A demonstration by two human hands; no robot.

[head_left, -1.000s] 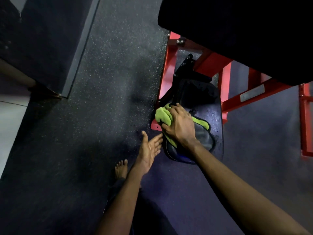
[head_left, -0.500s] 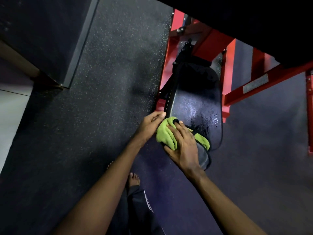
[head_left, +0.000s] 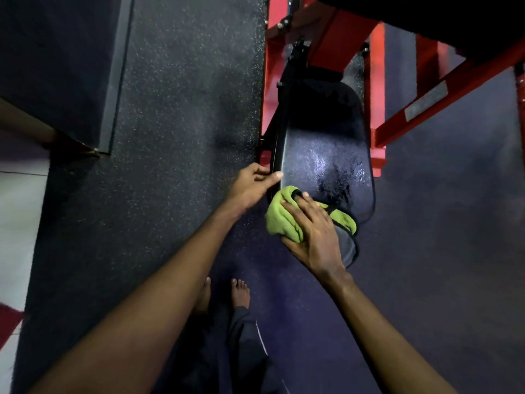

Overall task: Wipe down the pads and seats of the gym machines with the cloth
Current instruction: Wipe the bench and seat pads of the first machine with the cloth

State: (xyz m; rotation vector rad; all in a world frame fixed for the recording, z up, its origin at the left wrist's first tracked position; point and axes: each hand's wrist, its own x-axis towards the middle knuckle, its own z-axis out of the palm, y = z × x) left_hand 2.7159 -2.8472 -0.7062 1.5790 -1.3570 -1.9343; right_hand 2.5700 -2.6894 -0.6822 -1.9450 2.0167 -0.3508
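Note:
A black padded seat [head_left: 321, 143] hangs on a red machine frame [head_left: 377, 89]; its surface shines wet in patches. A bunched green cloth [head_left: 279, 220] lies on the seat's near end. My right hand [head_left: 315, 234] lies over the cloth and holds it, with the fingers spread across the top and the thumb round its near edge. My left hand [head_left: 252, 186] grips the seat's left rim, thumb on top and fingers curled beneath. A greyer part of the seat's near tip shows to the right of my right hand.
A large dark pad [head_left: 454, 18] overhangs the top right. A black raised block [head_left: 71, 66] stands on the speckled rubber floor at the left, with pale tile [head_left: 20, 217] beyond it. My bare feet [head_left: 240, 294] stand just short of the seat.
My left hand rose from hanging open beside the seat and took hold of its left rim. My right hand slid the cloth from mid-seat toward the near end. The camera view shifted.

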